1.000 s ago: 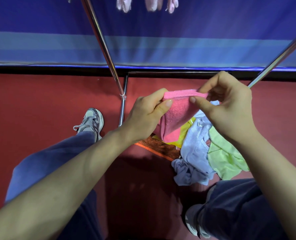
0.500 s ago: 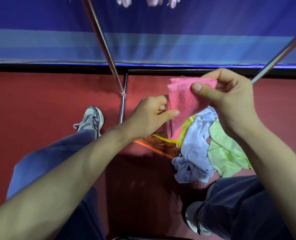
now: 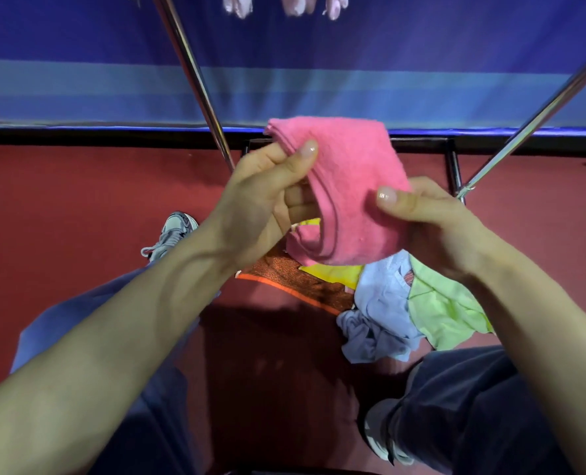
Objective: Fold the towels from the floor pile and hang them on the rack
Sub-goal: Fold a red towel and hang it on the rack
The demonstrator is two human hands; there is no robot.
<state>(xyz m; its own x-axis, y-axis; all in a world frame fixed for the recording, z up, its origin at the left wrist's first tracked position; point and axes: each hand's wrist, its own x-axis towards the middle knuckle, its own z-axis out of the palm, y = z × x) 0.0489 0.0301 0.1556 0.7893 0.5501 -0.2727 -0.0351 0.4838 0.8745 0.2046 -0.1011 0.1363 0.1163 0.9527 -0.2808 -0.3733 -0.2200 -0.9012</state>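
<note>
Far left: a smooth red floor with a grey laced shoe planted on it. The rack is polished round metal tubing, and one of its poles slants up from the floor just behind the left hand.

Left grip: closed on the pink towel, thumb on the upper-left folded corner, fingers curled beneath.

The towel is nubby terry cloth, folded into a thick, roughly rectangular pad with layered edges showing along its left side. It is held in the air between the rack's two poles, above the floor pile.

Right grip: the right hand is closed on the towel's right edge, thumb flat on the face, fingers behind.

The pile is crumpled: patterned brown-orange cloth, then yellow, pale blue, and lime green at the right. The second pole slants up toward the right edge.
</note>
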